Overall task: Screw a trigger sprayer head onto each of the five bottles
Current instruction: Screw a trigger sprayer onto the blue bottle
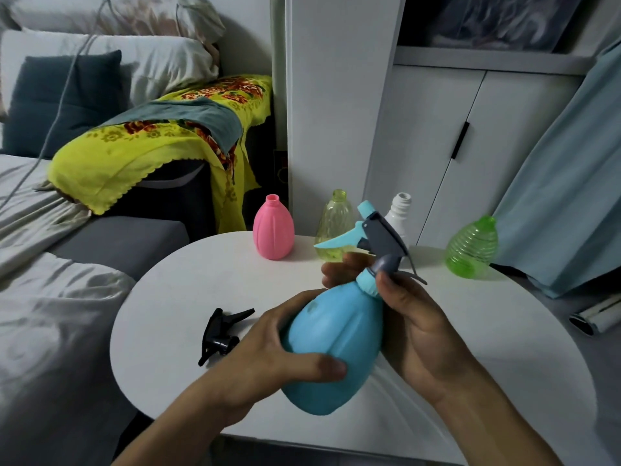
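My left hand (268, 358) grips the body of a blue bottle (336, 344), held tilted above the round white table (188, 297). A grey and light-blue trigger sprayer head (379, 237) sits on its neck, and my right hand (413, 317) pinches the light-blue collar (367, 280) under it. A black sprayer head (221, 334) lies on the table to the left. Along the table's far edge stand a pink bottle (273, 230), a clear yellow bottle (332, 227), a white bottle (400, 213) partly hidden behind the sprayer, and a green ribbed bottle (472, 250), all with open necks.
A sofa (127, 237) with grey bedding and a yellow flowered cloth (141, 153) lies left of the table. White cupboard doors (437, 146) stand behind it, a light-blue curtain (564, 196) hangs at the right, and a rolled white sheet (598, 317) lies on the floor.
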`<state>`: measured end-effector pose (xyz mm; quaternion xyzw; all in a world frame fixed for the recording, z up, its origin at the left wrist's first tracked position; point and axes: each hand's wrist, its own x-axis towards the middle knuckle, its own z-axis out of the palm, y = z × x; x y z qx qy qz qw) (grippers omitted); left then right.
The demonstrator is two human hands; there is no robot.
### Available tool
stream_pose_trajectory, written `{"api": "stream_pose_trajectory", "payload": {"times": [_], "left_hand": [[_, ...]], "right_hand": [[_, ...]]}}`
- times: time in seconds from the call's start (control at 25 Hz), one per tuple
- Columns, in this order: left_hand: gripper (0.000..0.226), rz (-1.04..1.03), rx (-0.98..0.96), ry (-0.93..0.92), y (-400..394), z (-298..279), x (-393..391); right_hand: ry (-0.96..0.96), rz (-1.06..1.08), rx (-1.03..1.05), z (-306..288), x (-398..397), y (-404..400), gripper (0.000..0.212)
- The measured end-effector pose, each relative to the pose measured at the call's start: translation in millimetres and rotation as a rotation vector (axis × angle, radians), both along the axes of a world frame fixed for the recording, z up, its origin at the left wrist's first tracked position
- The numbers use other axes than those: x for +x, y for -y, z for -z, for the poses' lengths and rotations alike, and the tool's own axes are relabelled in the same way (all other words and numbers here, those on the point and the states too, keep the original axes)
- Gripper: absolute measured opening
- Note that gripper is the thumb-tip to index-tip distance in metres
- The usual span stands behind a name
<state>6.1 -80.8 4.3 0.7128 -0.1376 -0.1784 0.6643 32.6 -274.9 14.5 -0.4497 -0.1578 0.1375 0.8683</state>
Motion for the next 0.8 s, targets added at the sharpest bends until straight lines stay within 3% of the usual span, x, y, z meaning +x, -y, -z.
{"api": "stream_pose_trajectory", "payload": {"times": [0.12, 0.24, 0.32, 0.4, 0.52, 0.56, 0.72, 0.8], "left_hand": [[0.073, -0.066, -0.007, 0.070, 1, -2, -2], [0.087, -0.337, 0.269, 0.397, 12, 7, -8], [0.103, -0.344, 0.421, 0.511, 20, 12, -12], [0.103, -0.233, 0.399, 0.447, 22, 10, -11], [0.093, 0.093, 0.262, 0.221, 10, 1, -4], [0.092, 0.099, 0.252, 0.217, 9, 0, -5], [0.096, -0.254, 0.414, 0.409, 33, 7, -20], [0.097, -0.230, 0.397, 0.410, 31, 7, -15]], "right_hand": [[0.077, 0.126, -0.150, -5, 1, 0, 0.032], [0.032, 0.363, -0.222, 6, 0, -8, 0.028], [-0.001, 0.330, -0.176, 9, 0, -9, 0.023], [-0.037, 0.155, -0.180, 2, 3, -4, 0.021], [-0.059, -0.011, -0.200, -7, 5, 0, 0.033], [-0.052, 0.013, -0.215, -8, 4, -4, 0.035], [0.022, 0.385, -0.371, -1, 7, -18, 0.036], [0.073, 0.369, -0.362, -2, 8, -12, 0.036]]}}
